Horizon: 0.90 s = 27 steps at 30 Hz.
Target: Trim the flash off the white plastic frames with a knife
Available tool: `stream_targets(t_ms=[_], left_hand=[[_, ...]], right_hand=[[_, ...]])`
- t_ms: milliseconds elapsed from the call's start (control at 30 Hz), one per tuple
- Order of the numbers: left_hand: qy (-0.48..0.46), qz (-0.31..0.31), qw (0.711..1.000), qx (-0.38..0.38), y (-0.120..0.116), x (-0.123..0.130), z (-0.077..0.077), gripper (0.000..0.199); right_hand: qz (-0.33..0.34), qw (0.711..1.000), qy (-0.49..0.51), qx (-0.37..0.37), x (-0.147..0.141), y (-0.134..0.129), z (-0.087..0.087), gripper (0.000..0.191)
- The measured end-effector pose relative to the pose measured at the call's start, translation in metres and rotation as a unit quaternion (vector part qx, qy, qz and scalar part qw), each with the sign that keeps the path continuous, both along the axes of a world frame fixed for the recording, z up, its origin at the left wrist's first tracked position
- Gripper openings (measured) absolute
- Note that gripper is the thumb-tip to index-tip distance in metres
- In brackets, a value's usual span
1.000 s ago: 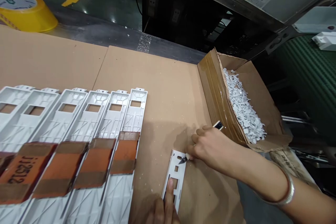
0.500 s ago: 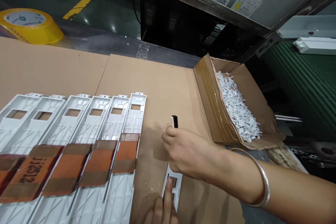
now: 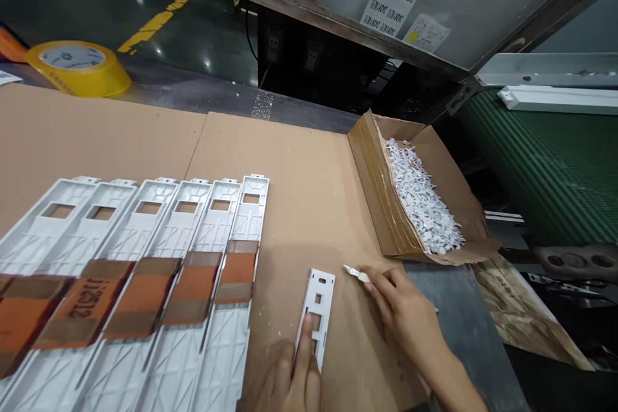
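The plate (image 3: 326, 291) lies on the cardboard (image 3: 299, 206), its long axis running away from the left hand (image 3: 295, 367), far end leaning slightly right. That hand is nearer, 1 fingertip pressing the plate; whether its other fingers grip cannot be told. The right hand (image 3: 410, 318), off the plate's right side, grasps a knife (image 3: 357, 273), blade tip just beside the far right corner, apart.

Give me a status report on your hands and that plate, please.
Left hand: index finger on slotted white plate. Right hand: holding craft knife, blade off plate. Cardboard box beyond, not in the way.
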<state>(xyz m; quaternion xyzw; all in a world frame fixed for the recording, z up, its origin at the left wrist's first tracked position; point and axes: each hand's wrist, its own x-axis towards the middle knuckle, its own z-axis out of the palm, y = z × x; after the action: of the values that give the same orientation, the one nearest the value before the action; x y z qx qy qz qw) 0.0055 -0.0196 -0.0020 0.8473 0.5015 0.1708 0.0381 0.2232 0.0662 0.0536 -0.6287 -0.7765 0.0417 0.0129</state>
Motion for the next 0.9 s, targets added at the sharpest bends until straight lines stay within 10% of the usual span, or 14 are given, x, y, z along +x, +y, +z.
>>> stream_targets(t_ms=[167,500,600,800,900], left_hand=[[-0.102,-0.028,0.994,-0.020,0.008,-0.008,0.009,0.032],[-0.300,-0.043,0.953,-0.003,-0.024,-0.004,0.034,0.022],[-0.503,-0.056,0.849,-0.151,-0.031,-0.004,0.039,0.018],[-0.726,0.034,0.455,-0.515,-0.014,-0.004,0.067,0.040],[-0.756,0.067,0.376,-0.532,-0.012,0.004,0.077,0.041]], right_hand=[[-0.155,0.969,0.184,0.051,-0.015,-0.028,-0.030,0.030],[-0.228,0.803,0.550,0.023,-0.068,-0.058,0.019,0.036],[-0.250,0.752,0.608,0.040,-0.066,-0.067,0.026,0.040],[-0.296,0.695,0.654,0.035,-0.065,-0.121,0.026,0.036],[-0.290,0.659,0.693,-0.048,-0.079,-0.166,0.016,0.045]])
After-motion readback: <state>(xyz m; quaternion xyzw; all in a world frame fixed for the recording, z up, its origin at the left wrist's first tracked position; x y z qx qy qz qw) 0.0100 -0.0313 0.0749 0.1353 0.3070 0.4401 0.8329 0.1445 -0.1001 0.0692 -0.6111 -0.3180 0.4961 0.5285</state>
